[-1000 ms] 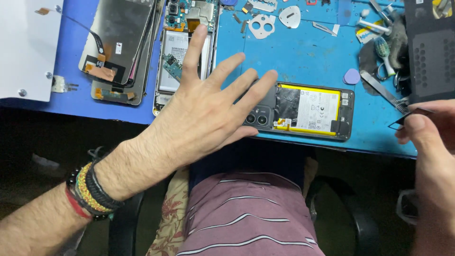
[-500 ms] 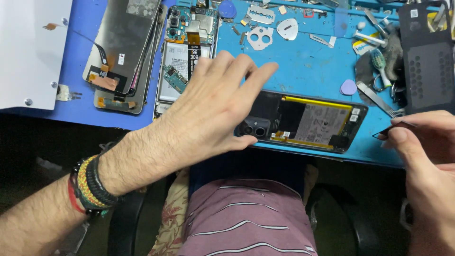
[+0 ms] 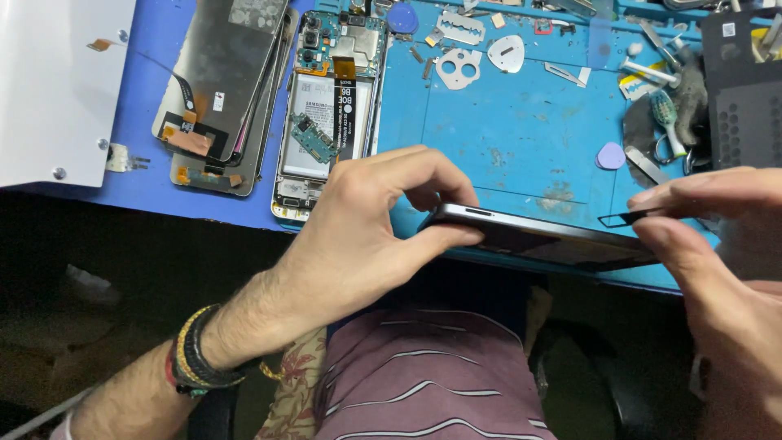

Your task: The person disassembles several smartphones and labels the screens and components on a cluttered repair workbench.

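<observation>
My left hand [image 3: 371, 232] grips the left end of a dark phone body [image 3: 542, 238], which is tipped up on its long edge at the front of the blue work mat [image 3: 521, 130]. Thumb and fingers pinch its frame. My right hand [image 3: 717, 244] is at the phone's right end, its thumb and forefinger pinched on a small thin black tray-like part [image 3: 621, 218] at the phone's side. The phone's inner face is turned away and hidden.
An opened phone with battery and circuit boards [image 3: 326, 114] lies left of centre. Beside it lie detached screens [image 3: 224, 81]. A white panel [image 3: 57, 81] is at far left. Metal shields, picks, a toothbrush [image 3: 666, 114] and a dark perforated cover [image 3: 745, 98] lie at the back right.
The phone lay flat with its battery showing under my left palm; now my left hand has tipped it up on edge, and my right hand has come in to its right end.
</observation>
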